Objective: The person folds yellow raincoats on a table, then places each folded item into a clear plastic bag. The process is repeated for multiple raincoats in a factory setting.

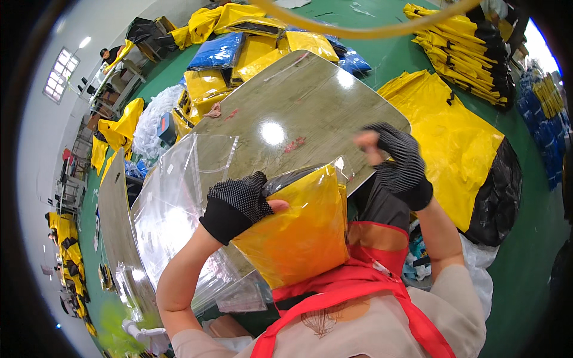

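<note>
My left hand [242, 200], in a black dotted glove with the thumb tip bare, is closed on the upper left edge of a clear plastic bag [298, 230]. Folded yellow, shiny material with a dark strip along its top fills that bag, which leans at the table's near edge against my lap. My right hand [397, 161], gloved the same way, hangs above the right side of the table, apart from the bag. Motion smears its fingers, so whether it holds anything cannot be told. Flat clear plastic bags [173, 206] lie in a stack left of my left hand.
The wood-patterned table [239, 143] has rounded corners. Behind it rise bagged yellow and blue packs [218, 51]. Loose yellow and black material [447, 143] lies to the right, with a folded yellow pile [456, 53] farther back. A blurred yellow band [370, 30] crosses the top.
</note>
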Demonstrator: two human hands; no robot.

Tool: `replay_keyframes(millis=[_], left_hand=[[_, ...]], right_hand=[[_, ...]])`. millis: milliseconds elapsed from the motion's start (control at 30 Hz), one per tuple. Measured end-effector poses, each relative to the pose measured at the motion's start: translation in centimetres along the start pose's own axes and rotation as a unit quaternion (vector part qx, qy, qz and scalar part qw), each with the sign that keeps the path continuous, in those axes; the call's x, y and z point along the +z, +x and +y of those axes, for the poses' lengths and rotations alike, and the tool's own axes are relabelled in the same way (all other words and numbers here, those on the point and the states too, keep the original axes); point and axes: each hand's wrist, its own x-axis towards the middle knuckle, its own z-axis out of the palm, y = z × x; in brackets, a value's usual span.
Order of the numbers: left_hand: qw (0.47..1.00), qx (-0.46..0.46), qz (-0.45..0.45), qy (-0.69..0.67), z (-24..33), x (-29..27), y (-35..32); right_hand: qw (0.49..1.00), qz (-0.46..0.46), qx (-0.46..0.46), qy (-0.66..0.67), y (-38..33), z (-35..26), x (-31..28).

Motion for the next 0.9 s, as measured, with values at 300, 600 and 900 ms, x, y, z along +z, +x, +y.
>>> replay_keyframes(millis=[300, 600, 900], left_hand=[[0.978, 0.059, -0.178, -0.091, 0.7, -2.9, 0.6], [0.961, -0.108, 0.244, -0.071, -34.6, -6.5, 13.0], [0.928, -0.029, 0.053, -0.368, -7.0, 12.7, 13.7]], right_hand=[[0.985, -0.155, -0.045, -0.065, 0.1, 1.5, 4.7], [0.773, 0.206, 0.506, -0.325, -22.5, 25.3, -13.9], [0.701, -0.165, 0.516, -0.463, -26.1, 40.4, -3.2]])
